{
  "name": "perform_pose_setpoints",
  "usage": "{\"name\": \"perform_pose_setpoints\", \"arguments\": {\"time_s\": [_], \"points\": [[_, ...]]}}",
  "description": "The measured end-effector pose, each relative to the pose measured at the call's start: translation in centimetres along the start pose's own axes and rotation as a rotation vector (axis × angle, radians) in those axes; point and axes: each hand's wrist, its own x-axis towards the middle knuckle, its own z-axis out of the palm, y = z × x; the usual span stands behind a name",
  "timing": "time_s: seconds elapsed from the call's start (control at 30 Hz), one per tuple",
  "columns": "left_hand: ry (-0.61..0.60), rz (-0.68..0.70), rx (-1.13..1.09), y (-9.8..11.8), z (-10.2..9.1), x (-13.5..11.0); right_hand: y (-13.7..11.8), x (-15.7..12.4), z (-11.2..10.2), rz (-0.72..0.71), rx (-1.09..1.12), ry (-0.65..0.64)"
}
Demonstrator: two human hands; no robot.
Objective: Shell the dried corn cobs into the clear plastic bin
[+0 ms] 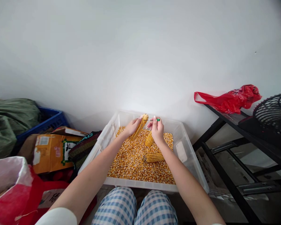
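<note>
My left hand is closed around a dried corn cob and holds it tilted above a clear plastic bin. My right hand pinches a thin tool with a green handle, whose tip points at the top of that cob. The bin is filled with loose yellow kernels. Two more cobs lie on the kernels: one just under my right wrist, the other lying flat beside my right forearm.
A blue crate with green cloth, a cardboard box and red and white bags crowd the left. On the right a black metal rack carries a red plastic bag and a black fan. A white wall is behind.
</note>
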Motion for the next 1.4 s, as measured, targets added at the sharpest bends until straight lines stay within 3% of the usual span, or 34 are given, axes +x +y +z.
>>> {"name": "perform_pose_setpoints", "arguments": {"time_s": [0.37, 0.57, 1.0, 1.17, 1.4], "points": [[0.074, 0.034, 0.304, 0.3, 0.2, -0.7, 0.2, 0.5, -0.6, 0.058, -0.122, 0.007], [0.053, 0.055, 0.468, 0.7, 0.0, -0.9, 0.8, 0.6, -0.4, 0.076, -0.091, -0.032], [-0.034, 0.202, 0.778, 0.8, -0.3, -1.3, 3.0, 1.2, -0.8, 0.437, 0.145, -0.023], [0.02, 0.161, 0.648, 0.5, -0.2, -1.2, 2.6, 1.0, -0.6, 0.445, 0.183, -0.031], [0.116, 0.03, 0.331, -0.2, -0.3, -0.4, 1.4, 0.9, -0.4, 0.249, 0.219, 0.037]]}}
